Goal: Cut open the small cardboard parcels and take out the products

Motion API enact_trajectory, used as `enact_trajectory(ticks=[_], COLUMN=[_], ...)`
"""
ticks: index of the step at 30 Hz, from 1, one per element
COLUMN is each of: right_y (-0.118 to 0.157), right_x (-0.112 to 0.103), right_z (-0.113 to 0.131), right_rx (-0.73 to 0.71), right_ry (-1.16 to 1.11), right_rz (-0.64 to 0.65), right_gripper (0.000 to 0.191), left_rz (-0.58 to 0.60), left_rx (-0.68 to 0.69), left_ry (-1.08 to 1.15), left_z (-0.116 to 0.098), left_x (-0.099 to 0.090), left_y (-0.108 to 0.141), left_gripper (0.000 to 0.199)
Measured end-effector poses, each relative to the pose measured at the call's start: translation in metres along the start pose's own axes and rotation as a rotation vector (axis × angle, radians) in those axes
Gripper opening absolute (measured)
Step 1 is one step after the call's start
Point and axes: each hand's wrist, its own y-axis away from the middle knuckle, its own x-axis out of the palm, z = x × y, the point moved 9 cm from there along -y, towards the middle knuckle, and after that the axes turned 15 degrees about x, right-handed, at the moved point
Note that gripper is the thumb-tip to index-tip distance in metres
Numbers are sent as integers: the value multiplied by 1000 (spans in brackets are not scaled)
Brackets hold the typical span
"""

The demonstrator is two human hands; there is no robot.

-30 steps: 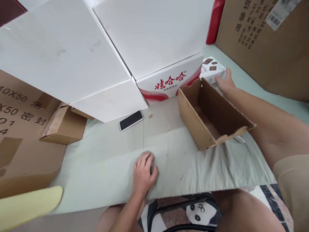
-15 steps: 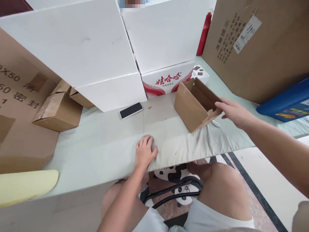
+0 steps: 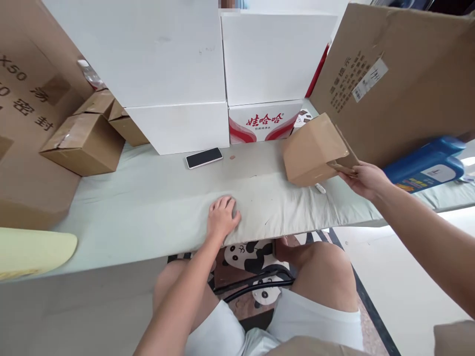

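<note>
At the right of the cloth-covered table point(image 3: 148, 207), my right hand point(image 3: 365, 180) grips the edge of a small brown cardboard box point(image 3: 311, 151). The box is tilted, its opening turned away to the right, so its inside is mostly hidden. My left hand point(image 3: 222, 217) rests on the cloth near the front edge with its fingers apart, holding nothing. A phone point(image 3: 204, 158) with a dark screen lies in front of the white boxes. Beside it is a tiny brown piece point(image 3: 232, 157). Just below the cardboard box lies a small white object point(image 3: 320, 188).
White cartons point(image 3: 265, 121) are stacked at the back. Small closed brown boxes point(image 3: 87, 143) stand left, by a large carton point(image 3: 25, 148). Another large carton point(image 3: 401, 74) and a blue bottle point(image 3: 426, 165) are at right. A yellow object point(image 3: 37, 252) lies front left.
My right hand has tipped the cardboard box over, so its opening no longer faces up toward me. My left hand stays on the cloth. The camera view has shifted a little.
</note>
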Motion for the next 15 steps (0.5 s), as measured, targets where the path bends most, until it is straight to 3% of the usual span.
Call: enact_trajectory(ticks=[6, 10, 15], right_y=[-12, -51, -103], right_x=[-17, -10, 1], right_z=[36, 52, 56], right_rx=[-83, -54, 26], right_ry=[-99, -54, -12], right_rz=[-116, -175, -331], right_gripper=[36, 39, 24], left_rz=[-25, -20, -38], left_rx=[7, -6, -1], left_ry=[-2, -16, -37], left_z=[3, 5, 5], left_x=[2, 3, 2], left_y=[0, 0, 2], left_gripper=[39, 39, 38])
